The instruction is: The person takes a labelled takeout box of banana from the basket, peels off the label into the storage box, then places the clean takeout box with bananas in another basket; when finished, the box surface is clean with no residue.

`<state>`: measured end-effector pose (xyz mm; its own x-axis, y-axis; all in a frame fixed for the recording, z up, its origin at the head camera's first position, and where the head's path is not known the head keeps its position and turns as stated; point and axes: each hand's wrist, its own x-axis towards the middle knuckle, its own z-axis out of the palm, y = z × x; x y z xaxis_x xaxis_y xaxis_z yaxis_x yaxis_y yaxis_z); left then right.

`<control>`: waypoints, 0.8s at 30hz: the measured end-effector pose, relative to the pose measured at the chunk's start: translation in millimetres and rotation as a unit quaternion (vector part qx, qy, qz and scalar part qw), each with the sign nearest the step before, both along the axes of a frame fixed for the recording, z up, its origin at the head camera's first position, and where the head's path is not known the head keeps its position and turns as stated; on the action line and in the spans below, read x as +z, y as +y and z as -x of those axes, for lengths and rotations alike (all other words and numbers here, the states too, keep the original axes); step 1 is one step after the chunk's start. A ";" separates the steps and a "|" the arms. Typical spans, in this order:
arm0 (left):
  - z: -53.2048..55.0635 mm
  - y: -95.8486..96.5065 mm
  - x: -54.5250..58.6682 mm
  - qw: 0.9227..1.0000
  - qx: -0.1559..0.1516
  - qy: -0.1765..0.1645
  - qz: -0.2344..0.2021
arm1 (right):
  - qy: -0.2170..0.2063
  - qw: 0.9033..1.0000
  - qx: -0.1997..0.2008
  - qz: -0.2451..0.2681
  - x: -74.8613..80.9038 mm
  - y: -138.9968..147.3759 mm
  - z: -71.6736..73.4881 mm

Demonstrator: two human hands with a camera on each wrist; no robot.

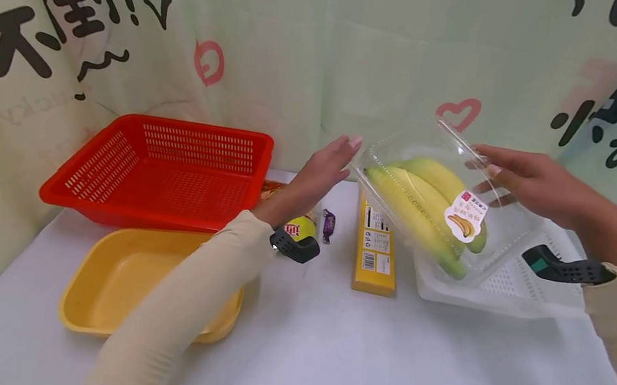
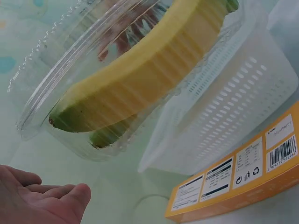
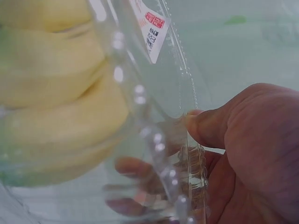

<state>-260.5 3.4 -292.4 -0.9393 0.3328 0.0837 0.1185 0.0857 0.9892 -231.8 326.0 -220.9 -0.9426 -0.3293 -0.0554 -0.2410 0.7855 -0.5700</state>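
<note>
A clear plastic clamshell box (image 1: 388, 148) of bananas (image 1: 420, 198) is held up, tilted, above the white basket. My right hand (image 1: 535, 181) pinches its right edge; in the right wrist view the thumb (image 3: 205, 128) lies on the rim and the fingers show through the plastic. A round-edged label (image 1: 466, 216) sits on the lid. My left hand (image 1: 323, 171) is just left of the box, fingers stretched out and apart from it in the left wrist view, holding nothing. Below the box stands a yellow carton (image 1: 375, 254) with a barcode.
A white perforated basket (image 1: 506, 302) stands at the right. On the left are a red perforated basket (image 1: 125, 193) and a yellow basin (image 1: 93, 294). A purple-wrapped sweet (image 1: 328, 227) and a yellow-labelled package (image 1: 304, 226), partly hidden by my left arm, lie between. A printed curtain (image 1: 327, 57) hangs behind.
</note>
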 end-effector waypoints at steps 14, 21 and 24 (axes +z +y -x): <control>-20.5 -34.3 11.6 0.997 -0.071 0.010 0.006 | 0.004 0.997 0.077 0.031 5.2 -45.1 -11.9; -36.7 -49.4 9.4 0.994 -0.110 0.025 -0.002 | 0.014 0.994 0.107 0.021 2.6 -62.7 -17.2; -44.7 -55.9 9.5 0.994 -0.110 0.021 0.003 | 0.021 0.993 0.117 0.018 -0.1 -70.7 -20.9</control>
